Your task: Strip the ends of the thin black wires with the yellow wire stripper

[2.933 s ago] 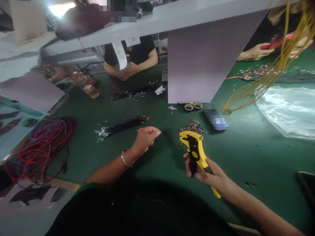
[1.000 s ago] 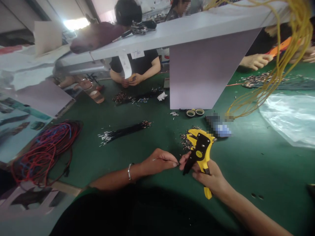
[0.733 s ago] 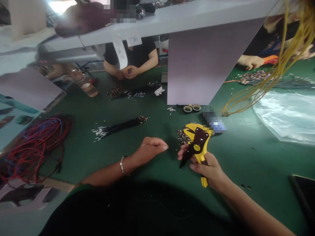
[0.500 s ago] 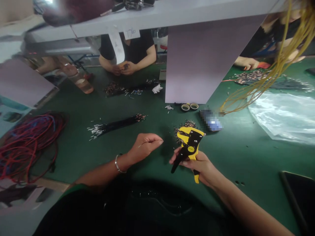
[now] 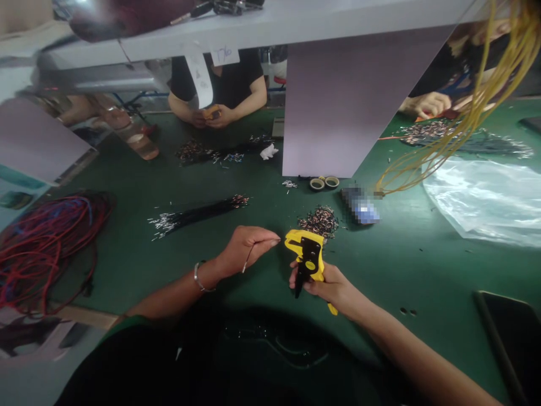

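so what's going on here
A person's left hand pinches a thin wire, and the right hand grips yellow pliers, their nose close to the left hand. A pile of small pieces lies just beyond the pliers, and a dark bundle lies beyond the left hand.

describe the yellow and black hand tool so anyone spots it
On the green tabletop is a heap of small copper and black pieces. Just in front, the bare right hand grips the yellow and black hand tool, chunky, unlike the thin yellow wires.
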`<state>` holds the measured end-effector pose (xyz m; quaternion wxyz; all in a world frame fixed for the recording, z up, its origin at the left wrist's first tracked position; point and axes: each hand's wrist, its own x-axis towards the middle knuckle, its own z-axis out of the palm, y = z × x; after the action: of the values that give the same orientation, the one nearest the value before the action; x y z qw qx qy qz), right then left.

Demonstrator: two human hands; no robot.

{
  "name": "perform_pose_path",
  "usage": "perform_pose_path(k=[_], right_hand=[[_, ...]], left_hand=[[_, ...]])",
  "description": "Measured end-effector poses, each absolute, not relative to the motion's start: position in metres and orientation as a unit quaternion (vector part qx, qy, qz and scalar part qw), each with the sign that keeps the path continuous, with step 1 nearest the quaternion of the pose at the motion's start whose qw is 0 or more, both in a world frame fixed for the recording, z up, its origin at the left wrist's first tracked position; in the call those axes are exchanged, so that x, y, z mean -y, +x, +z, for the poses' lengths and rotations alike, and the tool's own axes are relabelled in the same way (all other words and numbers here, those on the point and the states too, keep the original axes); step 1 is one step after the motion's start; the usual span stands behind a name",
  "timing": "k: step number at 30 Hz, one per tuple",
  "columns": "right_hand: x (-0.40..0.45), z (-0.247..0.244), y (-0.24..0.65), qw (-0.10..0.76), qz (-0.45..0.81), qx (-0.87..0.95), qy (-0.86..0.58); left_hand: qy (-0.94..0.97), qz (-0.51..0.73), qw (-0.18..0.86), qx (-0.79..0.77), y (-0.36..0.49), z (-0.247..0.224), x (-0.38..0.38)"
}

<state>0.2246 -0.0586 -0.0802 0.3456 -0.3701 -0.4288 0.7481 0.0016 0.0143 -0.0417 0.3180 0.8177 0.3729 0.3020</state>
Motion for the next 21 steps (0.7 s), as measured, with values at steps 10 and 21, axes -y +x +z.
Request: perform_pose_path(k=[10, 21], right_hand=[[0.059, -0.084, 0.228, 0.327, 0.754, 0.452, -0.346], [0.057, -0.084, 0.228, 0.316, 0.775, 0.435, -0.332]], left_hand=[[0.880, 0.307, 0.227, -0.284, -0.005, -0.048, -0.031], [0.899, 0.305, 0.178, -0.260, -0.007, -0.048, -0.030]])
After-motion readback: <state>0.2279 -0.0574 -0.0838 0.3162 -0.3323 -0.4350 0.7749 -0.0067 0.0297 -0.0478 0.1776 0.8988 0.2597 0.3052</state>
